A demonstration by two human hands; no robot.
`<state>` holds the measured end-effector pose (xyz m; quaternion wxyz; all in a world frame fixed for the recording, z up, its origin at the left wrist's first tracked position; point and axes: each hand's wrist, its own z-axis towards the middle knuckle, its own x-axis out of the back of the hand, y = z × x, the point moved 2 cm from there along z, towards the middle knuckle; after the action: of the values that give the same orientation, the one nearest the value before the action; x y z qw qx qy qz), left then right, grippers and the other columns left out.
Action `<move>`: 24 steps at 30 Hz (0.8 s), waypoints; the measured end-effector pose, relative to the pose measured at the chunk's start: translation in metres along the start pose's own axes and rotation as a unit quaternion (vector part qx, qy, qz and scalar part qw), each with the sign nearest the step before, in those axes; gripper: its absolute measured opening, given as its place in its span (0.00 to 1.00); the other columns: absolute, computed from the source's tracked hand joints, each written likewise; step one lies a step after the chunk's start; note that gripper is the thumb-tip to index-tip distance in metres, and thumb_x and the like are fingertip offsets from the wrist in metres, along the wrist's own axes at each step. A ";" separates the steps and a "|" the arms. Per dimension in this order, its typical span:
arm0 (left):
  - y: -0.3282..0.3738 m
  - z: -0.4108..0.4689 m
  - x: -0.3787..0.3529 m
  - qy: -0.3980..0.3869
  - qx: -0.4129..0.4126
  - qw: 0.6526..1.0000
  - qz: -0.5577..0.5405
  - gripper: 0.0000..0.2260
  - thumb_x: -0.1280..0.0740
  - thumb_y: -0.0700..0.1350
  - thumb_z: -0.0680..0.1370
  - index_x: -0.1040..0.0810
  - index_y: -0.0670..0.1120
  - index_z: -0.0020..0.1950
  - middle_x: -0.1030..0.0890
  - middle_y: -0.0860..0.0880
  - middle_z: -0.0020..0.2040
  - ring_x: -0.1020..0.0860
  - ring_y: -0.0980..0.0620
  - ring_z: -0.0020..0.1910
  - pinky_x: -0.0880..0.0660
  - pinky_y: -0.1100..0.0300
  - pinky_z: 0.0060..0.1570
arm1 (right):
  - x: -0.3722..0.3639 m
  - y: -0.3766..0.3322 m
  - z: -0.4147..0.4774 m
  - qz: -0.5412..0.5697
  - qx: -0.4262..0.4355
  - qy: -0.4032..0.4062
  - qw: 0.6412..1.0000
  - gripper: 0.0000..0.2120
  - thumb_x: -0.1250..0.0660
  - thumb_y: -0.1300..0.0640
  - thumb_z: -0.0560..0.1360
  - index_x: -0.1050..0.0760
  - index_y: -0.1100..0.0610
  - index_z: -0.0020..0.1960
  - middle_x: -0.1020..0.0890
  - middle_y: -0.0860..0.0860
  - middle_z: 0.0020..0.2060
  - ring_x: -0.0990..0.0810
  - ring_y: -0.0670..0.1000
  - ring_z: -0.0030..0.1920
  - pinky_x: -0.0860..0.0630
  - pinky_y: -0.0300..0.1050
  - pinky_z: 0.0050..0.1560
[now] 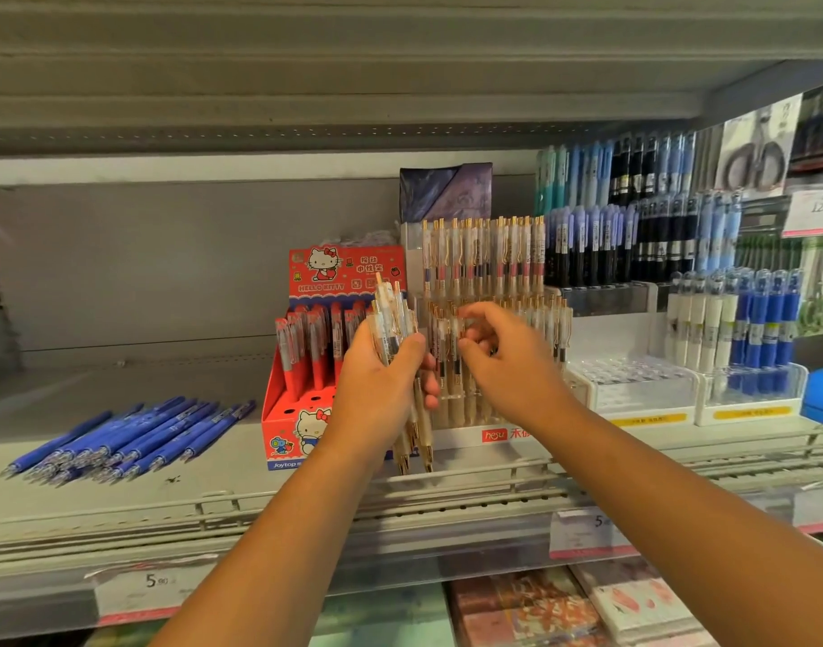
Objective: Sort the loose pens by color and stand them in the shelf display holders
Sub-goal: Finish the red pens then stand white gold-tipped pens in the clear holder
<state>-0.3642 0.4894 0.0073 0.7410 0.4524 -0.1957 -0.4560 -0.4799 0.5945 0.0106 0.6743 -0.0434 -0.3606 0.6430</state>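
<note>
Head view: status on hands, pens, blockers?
Left hand grips cream pen bundle. Right hand pinches one cream pen at the holder. Blue pens loose on shelf, unsorted. Nothing blocking.

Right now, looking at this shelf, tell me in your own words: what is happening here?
A person is stocking pens on a shop shelf. The left hand grips a bundle of cream pens with gold clips, held upright. The right hand reaches to the front row of the tiered display holder, which holds matching pens; whether it pinches one is unclear. A pile of blue pens lies loose on the shelf to the left, beside a red box of red pens.
</note>
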 end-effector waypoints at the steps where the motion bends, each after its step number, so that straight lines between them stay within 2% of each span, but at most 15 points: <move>1: 0.000 0.000 0.000 -0.002 -0.003 1.000 0.001 0.04 0.37 0.41 0.82 0.26 0.46 0.56 0.21 0.48 0.36 0.24 0.51 0.30 0.24 0.59 0.29 | 0.001 -0.002 -0.001 -0.011 0.004 0.011 1.000 0.14 0.35 0.57 0.79 0.26 0.50 0.64 0.25 0.44 0.48 0.26 0.40 0.44 0.32 0.29 0.42; 5: 0.000 0.001 -0.001 -0.009 -0.016 1.000 0.000 0.05 0.36 0.40 0.82 0.27 0.47 0.57 0.19 0.48 0.37 0.24 0.51 0.29 0.24 0.58 0.29 | 0.007 -0.014 -0.004 0.019 0.031 0.052 0.998 0.12 0.34 0.54 0.78 0.25 0.49 0.62 0.26 0.44 0.51 0.27 0.40 0.46 0.31 0.32 0.47; 9: -0.001 0.000 -0.002 -0.033 -0.025 0.999 0.009 0.08 0.36 0.40 0.82 0.27 0.46 0.61 0.19 0.47 0.38 0.23 0.49 0.31 0.24 0.57 0.30 | 0.009 -0.031 -0.003 0.142 -0.002 -0.010 0.990 0.05 0.33 0.54 0.78 0.21 0.46 0.50 0.21 0.45 0.50 0.23 0.39 0.46 0.28 0.27 0.45; 13: -0.001 -0.001 -0.003 -0.049 -0.026 0.998 0.019 0.08 0.36 0.41 0.82 0.26 0.47 0.60 0.19 0.48 0.37 0.23 0.50 0.31 0.23 0.57 0.30 | 0.006 -0.042 -0.001 0.263 -0.093 -0.078 0.957 0.04 0.32 0.59 0.78 0.19 0.52 0.48 0.16 0.48 0.36 0.19 0.47 0.34 0.24 0.33 0.35; 16: -0.001 -0.001 -0.003 -0.051 -0.023 0.998 0.015 0.08 0.35 0.42 0.82 0.26 0.48 0.61 0.18 0.49 0.39 0.22 0.50 0.33 0.23 0.57 0.31 | 0.006 -0.043 -0.001 0.312 -0.127 -0.094 0.937 0.04 0.33 0.62 0.78 0.19 0.59 0.49 0.17 0.48 0.31 0.21 0.53 0.32 0.24 0.36 0.30; 20: -0.001 -0.001 -0.003 -0.031 -0.016 0.999 -0.002 0.08 0.36 0.43 0.82 0.26 0.51 0.60 0.16 0.48 0.42 0.18 0.48 0.35 0.20 0.55 0.34 | 0.009 -0.036 0.000 0.326 -0.140 -0.064 0.933 0.05 0.34 0.61 0.78 0.19 0.59 0.51 0.16 0.50 0.39 0.18 0.46 0.37 0.23 0.36 0.37; 22: -0.001 0.000 -0.002 -0.006 -0.006 0.999 -0.034 0.06 0.37 0.41 0.82 0.27 0.52 0.57 0.16 0.48 0.40 0.16 0.46 0.36 0.19 0.54 0.33 | 0.011 -0.031 0.001 0.336 -0.143 -0.040 0.930 0.07 0.36 0.61 0.80 0.19 0.57 0.50 0.15 0.52 0.42 0.17 0.48 0.42 0.22 0.40 0.42; 24: -0.002 0.001 0.000 0.012 -0.003 0.999 -0.046 0.05 0.38 0.41 0.83 0.28 0.51 0.55 0.18 0.45 0.38 0.17 0.47 0.36 0.20 0.54 0.32 | 0.016 -0.027 0.002 0.357 -0.139 -0.009 0.924 0.07 0.36 0.61 0.80 0.19 0.55 0.49 0.14 0.51 0.42 0.16 0.49 0.42 0.20 0.41 0.41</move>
<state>-0.3658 0.4884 0.0066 0.7229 0.4643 -0.1639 -0.4848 -0.4597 0.6036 0.0327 0.3839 -0.2569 -0.4134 0.7847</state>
